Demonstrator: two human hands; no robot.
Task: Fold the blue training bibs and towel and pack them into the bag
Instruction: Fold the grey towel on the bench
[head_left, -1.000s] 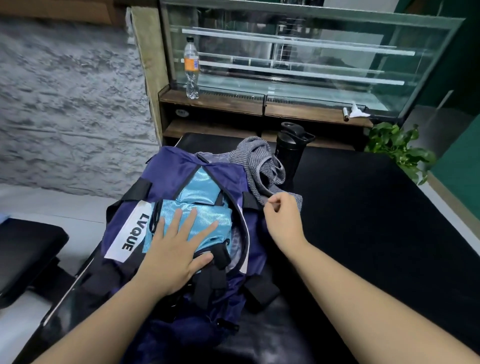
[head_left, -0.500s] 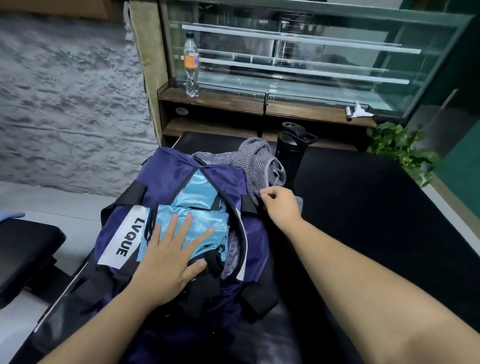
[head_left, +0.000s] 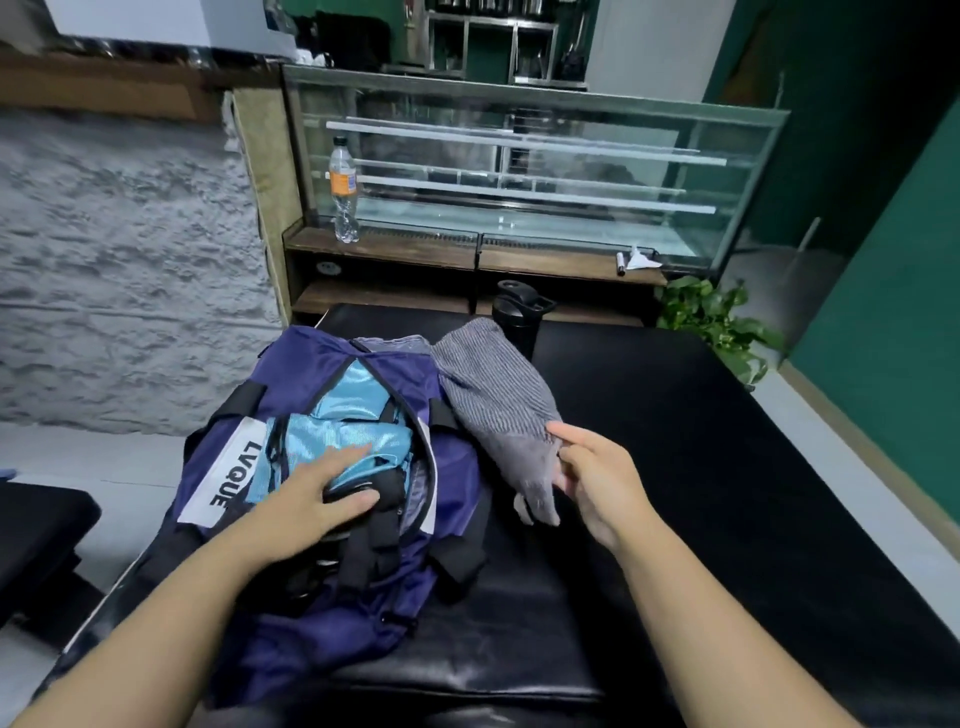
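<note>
A navy bag (head_left: 457, 467) marked LVQUE lies open on the black padded bench (head_left: 675, 467). Folded light blue bibs (head_left: 343, 415) fill its opening. My left hand (head_left: 317, 499) rests flat on the bibs and the black strap at the opening's near end. A grey striped towel (head_left: 498, 410) hangs lifted just right of the bag, drawn out long. My right hand (head_left: 597, 483) pinches the towel's near end between thumb and fingers.
A black drink bottle (head_left: 519, 322) stands behind the towel. Further back are a wooden shelf with a plastic bottle (head_left: 344, 192) and a glass display case (head_left: 519, 171). A green plant (head_left: 717, 322) sits at the bench's far right corner. A black seat (head_left: 36, 525) is at left.
My right hand has taken hold of the towel and pulled it up and toward me, stretching it out. My left hand slid nearer on the bibs. The camera tilted up.
</note>
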